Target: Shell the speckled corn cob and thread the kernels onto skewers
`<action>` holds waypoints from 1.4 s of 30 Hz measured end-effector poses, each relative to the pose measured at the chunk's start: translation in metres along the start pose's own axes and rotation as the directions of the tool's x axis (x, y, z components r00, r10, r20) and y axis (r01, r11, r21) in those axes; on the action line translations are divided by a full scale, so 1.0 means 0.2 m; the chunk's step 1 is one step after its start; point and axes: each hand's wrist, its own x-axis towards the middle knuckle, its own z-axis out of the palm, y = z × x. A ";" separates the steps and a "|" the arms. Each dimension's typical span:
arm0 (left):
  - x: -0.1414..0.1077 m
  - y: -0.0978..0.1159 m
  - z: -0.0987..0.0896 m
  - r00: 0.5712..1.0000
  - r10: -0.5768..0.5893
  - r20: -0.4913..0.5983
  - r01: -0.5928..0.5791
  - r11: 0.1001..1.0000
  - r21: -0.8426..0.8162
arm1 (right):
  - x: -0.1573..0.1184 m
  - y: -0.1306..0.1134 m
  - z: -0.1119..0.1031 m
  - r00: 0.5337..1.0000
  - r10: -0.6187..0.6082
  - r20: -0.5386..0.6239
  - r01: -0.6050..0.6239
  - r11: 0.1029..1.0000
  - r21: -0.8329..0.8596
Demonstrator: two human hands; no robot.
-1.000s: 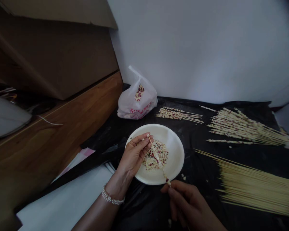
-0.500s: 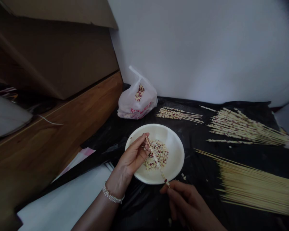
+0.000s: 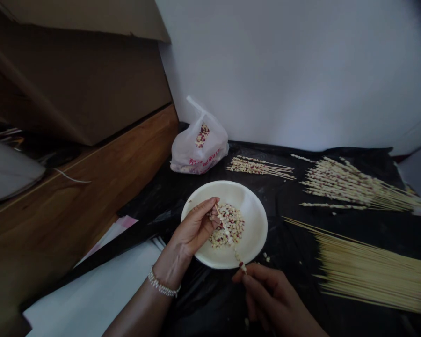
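Observation:
A thin wooden skewer (image 3: 226, 230) threaded with corn-like kernels, pale with some dark red, slants across a white bowl (image 3: 256, 220). My left hand (image 3: 196, 224), with a beaded bracelet on its wrist, is closed at the skewer's upper bare end, over the bowl. Whether a loose kernel also sits in those fingers cannot be made out. My right hand (image 3: 266, 290) pinches the lower end of the skewer just outside the bowl's near rim. Loose kernels (image 3: 235, 220) lie in a heap in the bowl beneath the skewer.
Behind the bowl stands a white plastic bag (image 3: 199, 150) of kernels. Threaded skewers lie in a small bundle (image 3: 249, 166) and a larger pile (image 3: 347, 182). Bare skewers (image 3: 375, 271) lie at right on black plastic sheeting (image 3: 280, 196). A cardboard box (image 3: 91, 84) stands at left.
My left fingertips have shifted very slightly at the skewer's upper end. The skewer and my right hand keep nearly the same place; the whole view has drifted a little.

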 end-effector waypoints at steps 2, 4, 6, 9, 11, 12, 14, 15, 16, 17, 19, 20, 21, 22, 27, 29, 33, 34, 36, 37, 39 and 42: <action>0.00 0.00 0.00 1.000 0.002 0.015 -0.003 1.000 0.017 | 0.00 0.01 0.00 1.000 -0.008 -0.008 0.008 1.000 -0.004; 0.00 0.00 0.00 1.000 0.002 0.027 -0.003 0.999 0.032 | 0.00 0.01 0.00 1.000 -0.027 -0.012 0.027 1.000 -0.014; 0.00 0.00 0.00 0.999 0.006 0.036 -0.008 0.999 0.040 | 0.00 0.01 0.00 0.999 -0.040 -0.020 0.040 0.999 -0.025; -0.01 -0.02 -0.01 0.998 -0.006 0.067 0.002 0.998 0.064 | -0.01 -0.01 -0.01 0.997 -0.054 -0.048 0.052 0.998 -0.036; -0.01 -0.03 -0.02 0.994 -0.020 0.106 0.010 0.996 0.094 | -0.01 -0.02 -0.01 0.997 -0.053 -0.055 0.051 0.998 -0.031; -0.02 -0.03 -0.02 0.992 -0.025 0.126 0.012 0.994 0.109 | -0.01 -0.03 -0.01 0.997 -0.051 -0.051 0.050 0.998 -0.029; -0.02 -0.04 -0.02 0.987 -0.032 0.160 0.011 0.991 0.134 | -0.01 -0.04 -0.01 0.997 -0.053 -0.050 0.052 0.998 -0.024; -0.02 -0.04 -0.02 0.984 -0.035 0.173 0.010 0.989 0.146 | -0.01 -0.04 -0.01 0.997 -0.056 -0.053 0.055 0.998 -0.024; -0.02 -0.04 -0.03 0.983 -0.035 0.181 0.006 0.987 0.158 | 0.00 -0.04 -0.01 0.997 -0.056 -0.055 0.055 0.998 -0.024; -0.02 -0.04 -0.03 0.982 -0.033 0.185 0.000 0.985 0.172 | -0.01 -0.04 -0.01 0.997 -0.056 -0.059 0.055 0.998 -0.024; -0.02 -0.04 -0.04 0.982 -0.032 0.187 -0.007 0.979 0.206 | -0.01 -0.03 -0.01 0.996 -0.060 -0.061 0.059 0.998 -0.024; -0.02 -0.04 -0.04 0.983 -0.031 0.183 -0.010 0.975 0.222 | -0.01 -0.03 -0.01 0.996 -0.066 -0.061 0.065 0.998 -0.024; -0.02 -0.05 -0.04 0.983 -0.032 0.178 -0.011 0.971 0.237 | -0.01 -0.02 -0.01 0.995 -0.076 -0.064 0.075 0.997 -0.023; -0.02 -0.05 -0.05 0.984 -0.039 0.174 -0.007 0.967 0.255 | -0.01 -0.02 -0.01 0.994 -0.085 -0.064 0.083 0.996 -0.022; -0.02 -0.04 -0.04 0.979 -0.090 0.184 0.027 0.947 0.320 | -0.01 -0.02 -0.02 0.994 -0.092 -0.062 0.090 0.995 -0.032; -0.03 -0.04 -0.04 0.979 -0.090 0.181 0.027 0.946 0.323 | 0.00 -0.02 -0.02 0.994 -0.088 -0.062 0.085 0.996 -0.039; -0.03 -0.05 -0.04 0.983 -0.086 0.160 0.030 0.947 0.319 | 0.00 -0.03 -0.02 0.991 -0.099 -0.085 0.094 0.994 -0.058; -0.02 -0.05 -0.04 0.984 -0.077 0.160 0.027 0.954 0.298 | 0.00 -0.03 -0.02 0.990 -0.106 -0.096 0.101 0.993 -0.055; -0.01 -0.06 -0.03 0.987 -0.057 0.148 0.024 0.976 0.218 | 0.00 -0.04 -0.02 0.985 -0.108 -0.132 0.103 0.994 -0.043; 0.00 -0.05 -0.03 0.990 -0.049 0.131 0.028 0.987 0.160 | 0.00 -0.05 -0.03 0.984 -0.097 -0.148 0.093 0.995 -0.033; 0.01 -0.04 -0.03 0.998 -0.042 0.054 0.040 0.999 0.034 | 0.00 -0.05 -0.04 0.982 -0.070 -0.175 0.070 0.998 -0.010; 0.02 -0.01 -0.03 0.998 -0.052 -0.029 0.051 0.997 -0.051 | 0.01 -0.05 -0.05 0.985 -0.046 -0.166 0.047 0.999 0.005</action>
